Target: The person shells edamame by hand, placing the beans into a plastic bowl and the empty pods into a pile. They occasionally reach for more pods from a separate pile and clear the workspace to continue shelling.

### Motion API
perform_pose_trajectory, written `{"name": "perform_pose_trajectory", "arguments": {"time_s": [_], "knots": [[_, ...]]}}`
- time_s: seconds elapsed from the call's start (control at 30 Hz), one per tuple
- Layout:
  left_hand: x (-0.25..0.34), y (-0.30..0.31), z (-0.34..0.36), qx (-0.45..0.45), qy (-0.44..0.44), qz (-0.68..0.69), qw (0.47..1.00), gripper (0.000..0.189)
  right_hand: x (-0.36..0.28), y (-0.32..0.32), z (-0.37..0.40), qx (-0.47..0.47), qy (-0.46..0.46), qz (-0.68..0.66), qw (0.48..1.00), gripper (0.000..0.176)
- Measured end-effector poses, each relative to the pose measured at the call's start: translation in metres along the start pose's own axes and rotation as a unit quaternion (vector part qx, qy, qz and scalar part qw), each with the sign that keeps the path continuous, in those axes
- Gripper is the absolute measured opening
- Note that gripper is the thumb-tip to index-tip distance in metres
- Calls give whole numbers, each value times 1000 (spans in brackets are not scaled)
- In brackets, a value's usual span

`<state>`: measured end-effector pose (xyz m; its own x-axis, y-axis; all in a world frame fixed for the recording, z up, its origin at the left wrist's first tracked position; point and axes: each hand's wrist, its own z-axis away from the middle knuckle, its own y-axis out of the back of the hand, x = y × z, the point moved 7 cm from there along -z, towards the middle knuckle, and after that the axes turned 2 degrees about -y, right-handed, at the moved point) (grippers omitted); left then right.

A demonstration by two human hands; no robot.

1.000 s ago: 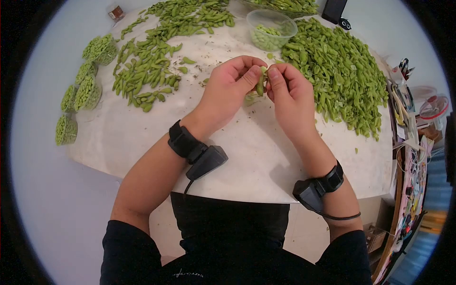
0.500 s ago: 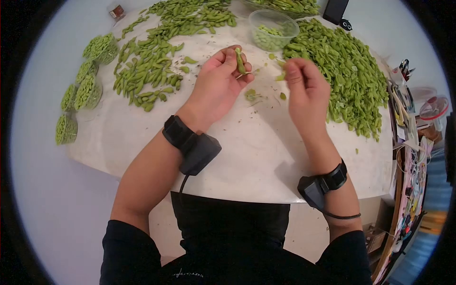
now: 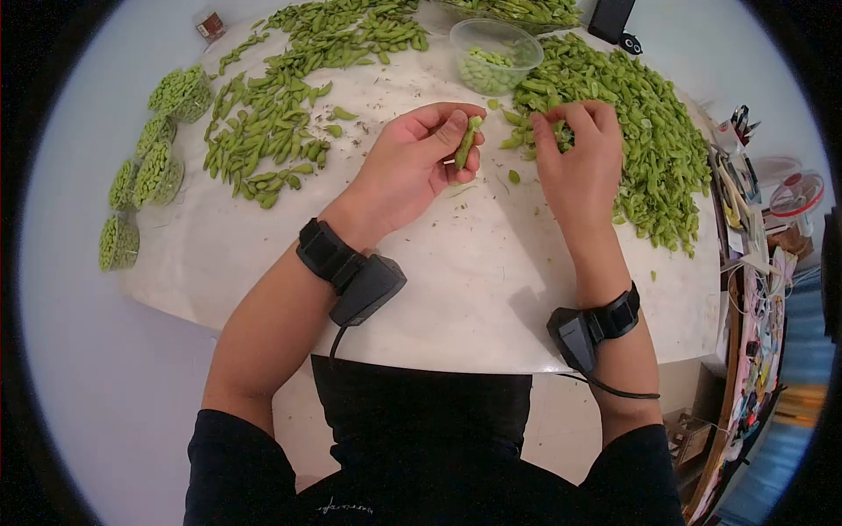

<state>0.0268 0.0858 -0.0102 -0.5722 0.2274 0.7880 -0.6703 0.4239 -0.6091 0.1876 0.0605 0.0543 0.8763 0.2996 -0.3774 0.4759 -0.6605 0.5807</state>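
Observation:
My left hand (image 3: 421, 162) pinches a green bean pod (image 3: 467, 147) between thumb and fingers, above the middle of the white table (image 3: 421, 289). To its right, my right hand (image 3: 581, 158) is raised at the edge of a large heap of green pods or shells (image 3: 645, 131). Its thumb and index finger are bent with a gap between the tips, and nothing shows in them. Beyond both hands stands a clear round bowl (image 3: 496, 57) with shelled beans in it. Loose bits and a small green piece (image 3: 514, 176) lie between the hands.
Whole pods (image 3: 263, 131) spread over the table's left and back. Several clear tubs of shelled beans (image 3: 158, 173) line the left edge. A black phone-like object (image 3: 611, 19) stands at the back right. Pens and a red-rimmed container (image 3: 796, 195) are at far right.
My left hand has moved right with the pod, which now tilts the other way. My right hand has shifted slightly right, and its fingers have spread apart. The view has shifted a little.

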Motion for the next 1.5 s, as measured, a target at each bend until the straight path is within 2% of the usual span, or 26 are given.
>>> {"name": "perform_pose_trajectory", "arguments": {"time_s": [0.07,0.1,0.17,0.27,0.37,0.47,0.57,0.77,0.97,1.17,1.27,1.37,1.5], "knots": [[0,0,-1,-5,1,1,1000,24,4,-7,-2,-19,3,-104,994,15],[-1,0,-1,-1,0,-1,1000,23,4,-14,0,-56,-24,-192,980,15],[-2,2,-1,7,-3,-7,1000,21,-3,-29,8,-129,-78,-361,920,15],[-2,2,-1,-4,-17,-26,1000,17,-10,-43,20,-183,-104,-421,882,16],[0,2,-3,-14,-45,-42,998,14,-10,-42,23,-194,-173,-462,848,17],[7,3,-2,11,-85,-50,995,14,-9,-44,23,-191,-202,-498,822,19],[8,3,-3,6,-80,-6,997,14,-10,-46,23,-189,-215,-580,763,21],[6,4,-2,5,-55,31,998,14,-14,-46,25,-214,-220,-636,708,23],[5,8,-3,16,-50,54,997,13,-17,-45,26,-210,-216,-646,702,24],[4,7,-2,-2,-45,61,997,14,-22,-35,23,-181,-156,-544,805,22],[3,7,-3,-5,-38,56,998,14,-23,-34,23,-143,-100,-525,833,19],[1,8,-2,-5,-26,60,998,14,-18,-33,25,-165,-161,-470,852,16],[0,3,-2,-17,-17,44,999,14,-10,-52,29,-203,-276,-608,717,12]]}}
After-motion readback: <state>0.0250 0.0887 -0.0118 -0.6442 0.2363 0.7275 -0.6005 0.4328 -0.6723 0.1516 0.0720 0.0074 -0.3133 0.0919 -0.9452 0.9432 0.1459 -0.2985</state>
